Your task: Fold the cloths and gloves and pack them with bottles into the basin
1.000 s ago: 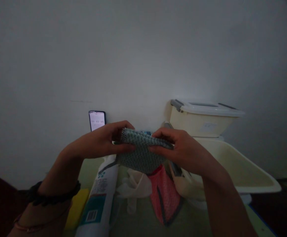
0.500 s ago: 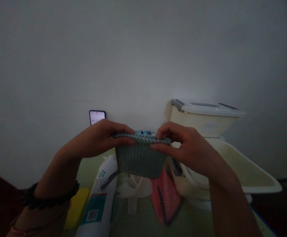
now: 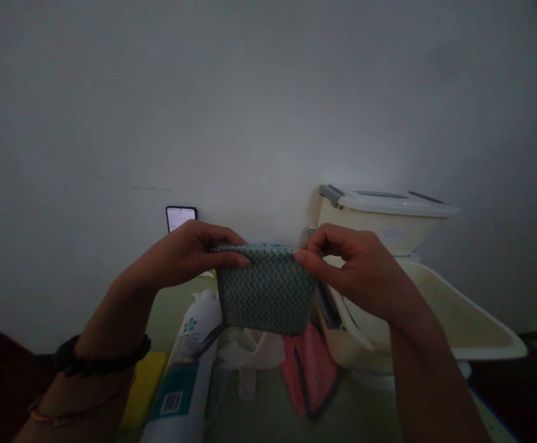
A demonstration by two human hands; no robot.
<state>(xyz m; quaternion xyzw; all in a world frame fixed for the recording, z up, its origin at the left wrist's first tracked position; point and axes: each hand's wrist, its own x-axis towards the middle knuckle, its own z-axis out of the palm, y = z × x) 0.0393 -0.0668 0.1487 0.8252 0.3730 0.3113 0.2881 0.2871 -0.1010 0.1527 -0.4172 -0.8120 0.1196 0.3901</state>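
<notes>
A grey-green woven cloth (image 3: 266,292) with a dark edge and a grey hanging loop (image 3: 210,338) hangs in front of me, held up by its top edge. My left hand (image 3: 204,252) pinches the upper left corner between thumb and fingers. At the upper right corner, my right hand (image 3: 347,261) grips the edge the same way. Below the cloth lie a pink cloth (image 3: 312,375) with a dark border and a crumpled whitish translucent item (image 3: 250,357) whose kind I cannot make out.
A white pack with a teal label (image 3: 183,375) and a yellow item (image 3: 146,384) lie at left on the green table (image 3: 254,424). A phone (image 3: 180,217) leans on the wall. At right are an open cream bin (image 3: 472,326) and a lidded box (image 3: 388,224).
The cloth's folded top edge has flattened out, so more of its front face shows. My right hand has shifted slightly right, with its fingers now pinching the corner.
</notes>
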